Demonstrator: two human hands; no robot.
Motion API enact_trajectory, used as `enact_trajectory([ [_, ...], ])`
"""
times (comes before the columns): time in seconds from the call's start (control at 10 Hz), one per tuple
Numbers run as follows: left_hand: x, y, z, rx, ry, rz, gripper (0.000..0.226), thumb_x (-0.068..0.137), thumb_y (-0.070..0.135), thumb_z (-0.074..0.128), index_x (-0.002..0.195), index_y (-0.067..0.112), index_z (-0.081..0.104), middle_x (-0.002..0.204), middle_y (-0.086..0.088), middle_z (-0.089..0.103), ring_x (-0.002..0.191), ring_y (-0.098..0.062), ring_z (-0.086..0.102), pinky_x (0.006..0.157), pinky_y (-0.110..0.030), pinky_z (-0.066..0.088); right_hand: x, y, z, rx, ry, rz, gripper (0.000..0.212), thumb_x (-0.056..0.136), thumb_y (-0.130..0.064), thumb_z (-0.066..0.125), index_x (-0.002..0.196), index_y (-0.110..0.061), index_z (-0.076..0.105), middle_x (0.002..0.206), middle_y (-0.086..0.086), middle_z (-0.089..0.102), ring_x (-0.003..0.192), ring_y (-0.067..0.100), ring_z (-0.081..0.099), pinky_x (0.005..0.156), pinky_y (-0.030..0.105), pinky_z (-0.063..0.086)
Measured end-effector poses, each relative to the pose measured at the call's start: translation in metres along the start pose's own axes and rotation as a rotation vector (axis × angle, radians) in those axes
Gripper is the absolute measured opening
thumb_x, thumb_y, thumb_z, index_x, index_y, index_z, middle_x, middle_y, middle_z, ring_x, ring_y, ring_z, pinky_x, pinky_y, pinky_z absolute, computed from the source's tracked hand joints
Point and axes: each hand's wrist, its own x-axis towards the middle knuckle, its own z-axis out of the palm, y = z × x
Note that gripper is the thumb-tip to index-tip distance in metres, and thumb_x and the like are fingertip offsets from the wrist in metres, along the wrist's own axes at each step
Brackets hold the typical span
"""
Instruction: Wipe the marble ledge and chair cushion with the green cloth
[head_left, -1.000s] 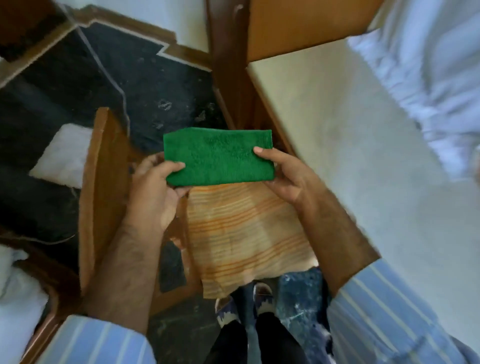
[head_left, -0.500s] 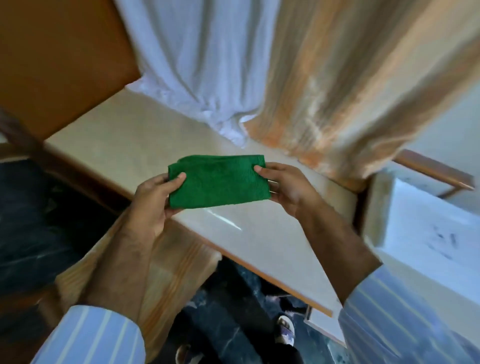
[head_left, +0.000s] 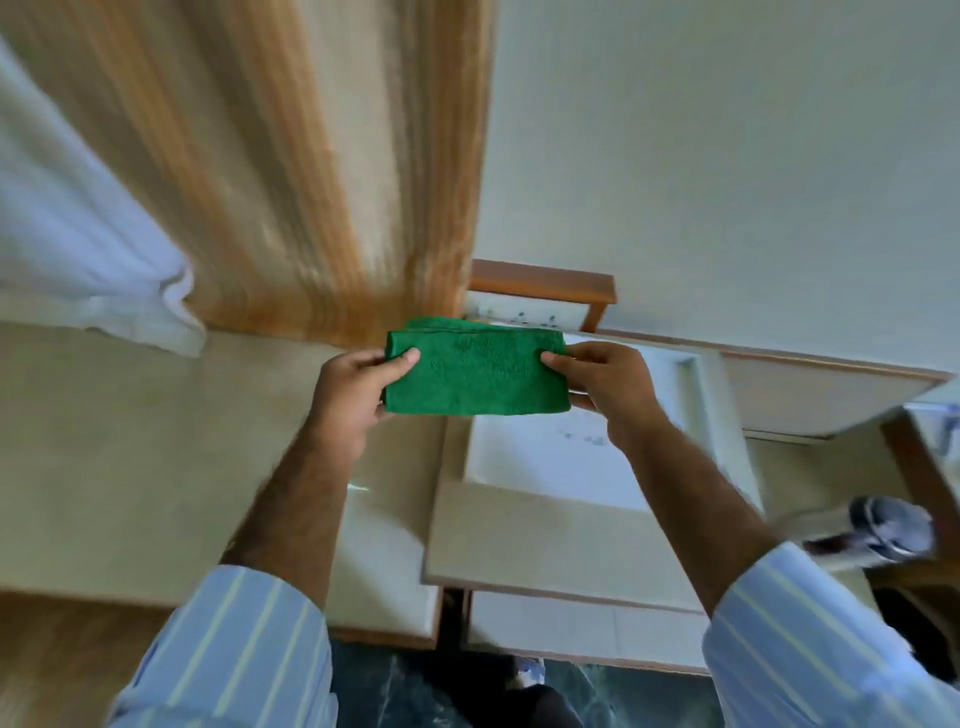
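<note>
A folded green cloth (head_left: 475, 371) is held flat in the air in front of me, above the cream marble ledge (head_left: 130, 457). My left hand (head_left: 353, 395) pinches its left end and my right hand (head_left: 608, 389) pinches its right end. The ledge runs from the left edge toward the middle, below the cloth. The chair cushion is out of view.
An orange-striped curtain (head_left: 311, 182) and a white curtain (head_left: 78, 234) hang down onto the ledge. To the right stand a lower white shelf with raised rims (head_left: 550, 467), wood trim (head_left: 540, 280) and a plain wall. A blurred grey object (head_left: 883, 530) lies at the right. Dark floor shows below.
My view has swung from the chair and floor up to the ledge, curtains and wall. Both hands have kept the cloth held between them the whole time.
</note>
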Motion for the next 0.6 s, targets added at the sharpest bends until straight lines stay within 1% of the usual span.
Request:
enact_trajectory([
  [0.1, 0.020, -0.018, 0.068, 0.088, -0.071, -0.078, 0.020, 0.082, 0.019, 0.082, 0.100, 0.011, 0.077, 0.093, -0.010, 0.081, 0.087, -0.028, 0.079, 0.068, -0.036, 0.063, 0.031, 0.019, -0.061, -0.157, 0.091, 0.017, 0.017, 0.083, -0.016, 0.090, 0.093, -0.011, 0.077, 0.100, 0.011, 0.082, 0.084, 0.021, 0.082, 0.072, 0.033, 0.068],
  [0.2, 0.033, -0.039, 0.119, 0.271, -0.130, -0.122, 0.011, 0.083, 0.014, 0.080, 0.092, 0.010, 0.074, 0.095, -0.012, 0.079, 0.089, -0.030, 0.078, 0.069, -0.036, 0.064, 0.055, 0.039, -0.101, -0.483, 0.154, -0.008, 0.017, 0.084, -0.024, 0.089, 0.091, -0.018, 0.075, 0.097, 0.007, 0.081, 0.088, 0.024, 0.079, 0.084, 0.044, 0.068],
  [0.3, 0.038, -0.056, 0.149, 0.599, -0.107, 0.005, 0.012, 0.081, 0.018, 0.082, 0.076, 0.015, 0.071, 0.084, -0.010, 0.077, 0.080, -0.027, 0.077, 0.069, -0.039, 0.065, 0.064, 0.057, -0.117, -0.743, 0.163, -0.024, 0.026, 0.085, -0.034, 0.087, 0.102, -0.016, 0.078, 0.098, 0.005, 0.081, 0.087, 0.020, 0.077, 0.086, 0.040, 0.066],
  [0.4, 0.033, -0.062, 0.164, 1.020, -0.048, 0.185, 0.022, 0.079, 0.029, 0.083, 0.079, 0.010, 0.074, 0.074, -0.007, 0.075, 0.066, -0.020, 0.071, 0.065, -0.030, 0.060, 0.066, 0.072, -0.121, -0.795, 0.141, 0.024, 0.031, 0.086, -0.033, 0.085, 0.109, -0.015, 0.074, 0.102, 0.006, 0.078, 0.090, 0.023, 0.075, 0.085, 0.039, 0.066],
  [0.5, 0.026, -0.062, 0.169, 1.277, -0.059, 0.224, 0.027, 0.081, 0.039, 0.080, 0.080, 0.014, 0.073, 0.071, -0.004, 0.071, 0.066, -0.020, 0.067, 0.060, -0.030, 0.055, 0.063, 0.079, -0.117, -1.019, 0.100, -0.001, 0.043, 0.088, -0.040, 0.083, 0.118, -0.014, 0.066, 0.096, 0.001, 0.065, 0.088, 0.022, 0.066, 0.079, 0.034, 0.060],
  [0.6, 0.029, -0.045, 0.173, 1.372, -0.065, 0.243, 0.033, 0.082, 0.047, 0.075, 0.092, 0.016, 0.070, 0.082, -0.003, 0.070, 0.074, -0.021, 0.065, 0.062, -0.030, 0.052, 0.063, 0.064, -0.122, -1.203, 0.121, -0.135, 0.065, 0.084, -0.050, 0.083, 0.132, -0.016, 0.054, 0.116, 0.006, 0.061, 0.114, 0.028, 0.061, 0.086, 0.041, 0.057],
])
